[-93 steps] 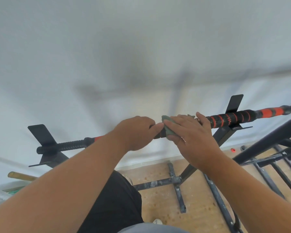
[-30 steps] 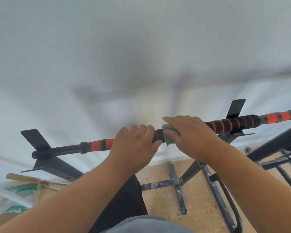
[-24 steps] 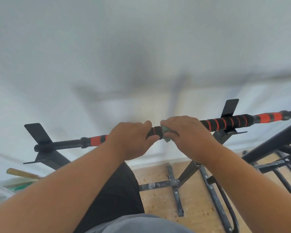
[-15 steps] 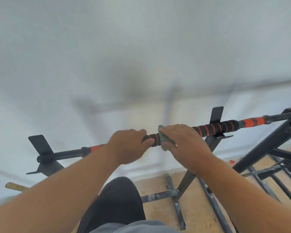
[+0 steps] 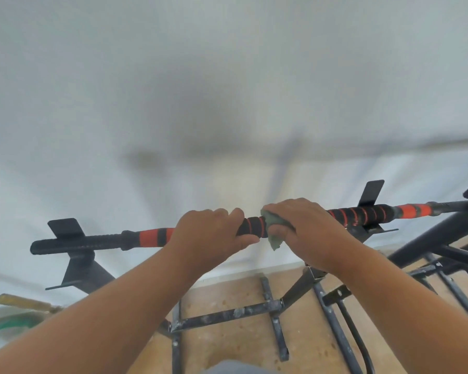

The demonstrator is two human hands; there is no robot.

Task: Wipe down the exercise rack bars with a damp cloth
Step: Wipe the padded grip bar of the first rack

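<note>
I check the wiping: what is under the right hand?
Under the right hand a green cloth wraps the black-and-orange bar; one corner hangs below. The bar there is covered.

Bar [image 5: 362, 215]: matt black-and-orange foam wrap (ribbed); cloth [image 5: 274, 233]: soft grey-green fabric; rack base [image 5: 227, 315]: scuffed black-painted metal; floor [image 5: 227, 344]: speckled wood
</note>
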